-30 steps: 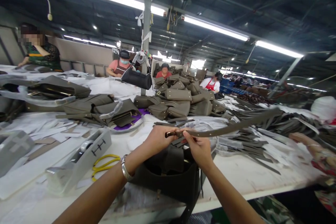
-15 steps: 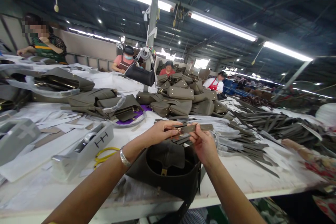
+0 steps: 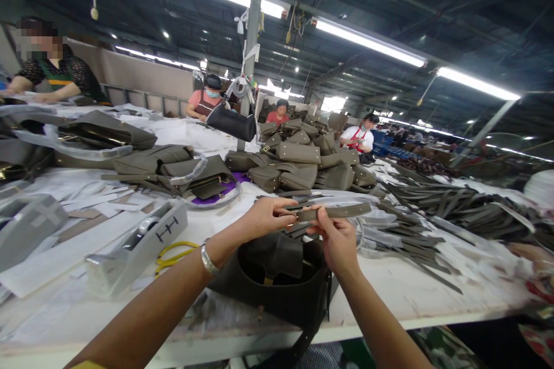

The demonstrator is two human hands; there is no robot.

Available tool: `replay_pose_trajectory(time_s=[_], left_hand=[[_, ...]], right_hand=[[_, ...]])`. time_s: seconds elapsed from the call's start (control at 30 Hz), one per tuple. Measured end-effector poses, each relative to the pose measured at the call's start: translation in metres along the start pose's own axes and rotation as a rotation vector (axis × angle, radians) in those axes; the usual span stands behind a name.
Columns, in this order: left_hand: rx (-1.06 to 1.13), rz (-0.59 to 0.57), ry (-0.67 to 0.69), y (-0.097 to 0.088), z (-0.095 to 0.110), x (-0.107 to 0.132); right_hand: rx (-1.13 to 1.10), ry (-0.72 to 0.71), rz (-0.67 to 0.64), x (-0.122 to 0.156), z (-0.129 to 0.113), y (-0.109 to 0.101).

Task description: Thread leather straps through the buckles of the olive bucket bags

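Since half a second ago, the strap (image 3: 352, 210)'s free end has come to reach further past the right hand (image 3: 340, 237), and the co-worker (image 3: 71, 78) at far left has lowered a raised hand. Both hands pinch the strap between thumb and fingers, the left hand (image 3: 269, 218) at its left end, the right hand further along, holding it above an open bag (image 3: 266, 297) on the table (image 3: 398, 285). Left of the bag are yellow scissors (image 3: 161, 264) and a tape dispenser (image 3: 110, 265); more bags (image 3: 298, 153) are heaped behind.
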State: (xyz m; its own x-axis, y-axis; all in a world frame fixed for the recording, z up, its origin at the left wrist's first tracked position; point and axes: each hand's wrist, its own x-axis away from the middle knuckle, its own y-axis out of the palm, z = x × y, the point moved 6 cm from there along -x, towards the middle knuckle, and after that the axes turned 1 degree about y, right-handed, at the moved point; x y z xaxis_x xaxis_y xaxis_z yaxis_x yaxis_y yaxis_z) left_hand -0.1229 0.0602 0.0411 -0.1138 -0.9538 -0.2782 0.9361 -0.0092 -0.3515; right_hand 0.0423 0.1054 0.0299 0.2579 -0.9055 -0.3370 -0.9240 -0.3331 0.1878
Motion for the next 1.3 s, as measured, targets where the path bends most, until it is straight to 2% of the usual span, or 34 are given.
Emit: replay_pose_trajectory(time_s=[0.13,0.23,0.33,0.47,0.53,0.63,0.77,0.83,0.9,1.03,1.1,1.2,1.3], left_hand=[[-0.123,0.067,0.053,0.001,-0.003,-0.001],[-0.105,0.037,0.079,0.003,-0.003,0.001],[-0.059,0.005,0.135,-0.001,0.002,0.006],[-0.224,0.134,0.188,-0.016,0.006,0.015],[-0.293,0.171,0.197,-0.02,0.006,0.019],[-0.311,0.229,0.181,-0.024,0.004,0.025],[-0.218,0.319,0.125,-0.028,0.0,0.031],[-0.186,0.35,0.132,-0.029,0.0,0.032],[-0.14,0.382,0.136,-0.03,0.0,0.033],[-0.065,0.418,0.12,-0.032,-0.004,0.035],[-0.04,0.427,0.11,-0.031,-0.006,0.037],[-0.013,0.436,0.098,-0.031,-0.007,0.039],[0.02,0.426,0.1,-0.031,-0.006,0.039]], right_hand=[[0.505,-0.18,-0.132,0.008,-0.014,0.015],[0.636,-0.227,-0.197,0.007,-0.023,0.021],[0.393,-0.131,-0.13,-0.005,-0.03,0.013],[-0.126,0.1,-0.088,-0.023,-0.03,-0.001],[-0.26,0.157,-0.106,-0.028,-0.033,-0.005],[-0.299,0.09,-0.107,-0.036,-0.043,-0.013],[-0.254,-0.145,0.03,-0.045,-0.065,-0.033],[-0.183,-0.216,0.023,-0.047,-0.077,-0.036],[-0.034,-0.239,-0.061,-0.045,-0.087,-0.032],[0.568,-0.144,-0.379,-0.032,-0.093,-0.009],[0.818,-0.126,-0.492,-0.025,-0.092,0.001],[1.001,-0.163,-0.573,-0.021,-0.092,0.013],[1.067,-0.155,-0.605,-0.024,-0.09,0.017]])
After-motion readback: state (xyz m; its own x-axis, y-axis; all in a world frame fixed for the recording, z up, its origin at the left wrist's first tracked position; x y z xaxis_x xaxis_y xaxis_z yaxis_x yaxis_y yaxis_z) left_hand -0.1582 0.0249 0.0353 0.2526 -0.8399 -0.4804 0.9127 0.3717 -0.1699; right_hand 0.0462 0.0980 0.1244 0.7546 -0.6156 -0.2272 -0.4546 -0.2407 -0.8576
